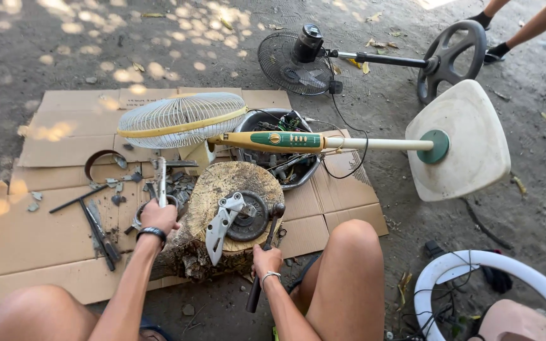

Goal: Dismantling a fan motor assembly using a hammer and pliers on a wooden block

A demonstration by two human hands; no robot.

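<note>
Fingers of left hand (158,216) gripping chisel (162,181), right hand (266,259) gripping hammer (265,252), stump (222,215) between

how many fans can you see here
2. A cream pedestal fan lies across the cardboard, its cage to the left and its base to the right. A black fan lies on the ground behind it. Parts of others may be hidden.

Cream fan (181,120) – yellow band; black fan (295,63); brown cardboard (39,233).

Both arms are bare, with no sleeves. The left hand (158,216) has a black band on its wrist. The right hand (266,258) has a thin silver bangle. Both knees are bare.
</note>
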